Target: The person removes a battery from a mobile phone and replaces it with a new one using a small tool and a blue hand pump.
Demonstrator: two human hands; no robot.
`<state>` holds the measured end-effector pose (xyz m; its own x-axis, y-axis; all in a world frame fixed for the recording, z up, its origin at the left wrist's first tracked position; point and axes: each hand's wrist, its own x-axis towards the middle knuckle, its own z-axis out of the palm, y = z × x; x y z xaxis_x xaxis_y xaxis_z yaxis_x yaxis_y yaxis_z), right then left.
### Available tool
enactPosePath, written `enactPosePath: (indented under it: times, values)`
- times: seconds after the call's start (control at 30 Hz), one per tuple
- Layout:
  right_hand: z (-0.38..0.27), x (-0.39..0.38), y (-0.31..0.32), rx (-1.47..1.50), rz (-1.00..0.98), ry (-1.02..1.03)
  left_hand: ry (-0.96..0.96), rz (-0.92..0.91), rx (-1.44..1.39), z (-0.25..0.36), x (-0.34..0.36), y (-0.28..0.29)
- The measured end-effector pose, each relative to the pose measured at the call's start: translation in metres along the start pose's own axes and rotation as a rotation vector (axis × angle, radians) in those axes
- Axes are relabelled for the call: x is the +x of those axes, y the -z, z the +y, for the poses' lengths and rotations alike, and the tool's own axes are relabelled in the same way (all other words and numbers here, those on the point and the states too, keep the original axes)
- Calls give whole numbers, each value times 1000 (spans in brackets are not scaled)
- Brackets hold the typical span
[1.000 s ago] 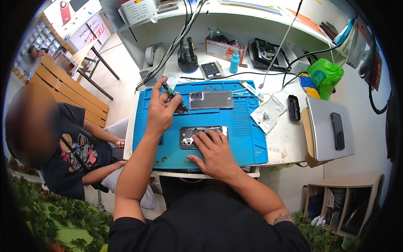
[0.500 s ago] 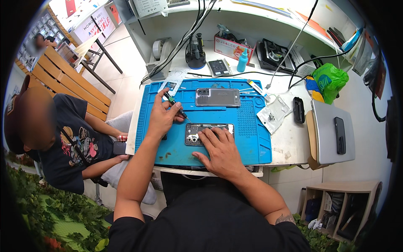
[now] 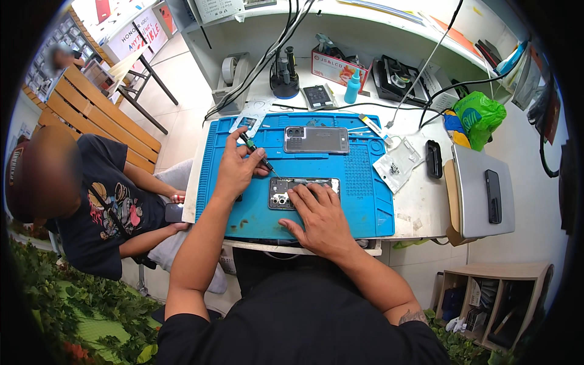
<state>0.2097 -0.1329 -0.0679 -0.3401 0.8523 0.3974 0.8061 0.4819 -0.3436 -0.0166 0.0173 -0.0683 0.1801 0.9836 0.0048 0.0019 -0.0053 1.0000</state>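
Note:
My left hand point(image 3: 235, 172) is closed around a slim green-and-black screwdriver point(image 3: 250, 143), held at a slant. Its tip meets the upper left edge of an opened smartphone point(image 3: 280, 199), whose dark inner parts and camera lenses show. My right hand point(image 3: 322, 220) lies with fingers spread over the phone's right part, covering much of it, thumb out near the lower edge. Beneath both is a blue silicone work mat point(image 3: 255, 224). Beyond the phone lies a grey phone back panel point(image 3: 317, 140) with a camera block.
On the bench's right are a clear bag of small parts point(image 3: 398, 165), a black case point(image 3: 433, 159) and a laptop point(image 3: 482, 191) with a phone on it. Behind stand a blue bottle point(image 3: 351, 89) and a tool holder point(image 3: 283, 79). Cables hang overhead. Another person point(image 3: 115, 201) sits at left.
Both hands keep nearly the same place and hold. The screwdriver and the opened phone show hardly any shift. The seated person's head has tilted a little.

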Motion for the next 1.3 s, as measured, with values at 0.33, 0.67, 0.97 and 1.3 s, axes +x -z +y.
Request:
enactPosePath:
  times: [0.33,0.67,0.97,1.3]
  values:
    - [0,0,0,-4,4,-4,-165,77,150,10,-14,-11]
    - [0,-1,-1,9,14,-1,-728,-323,644,55,-21,-8]
    - [0,1,-2,16,14,-7,-488,-622,1248,126,6,-16]
    - [1,-1,-2,6,10,-18,-311,-569,1272,134,4,-29]
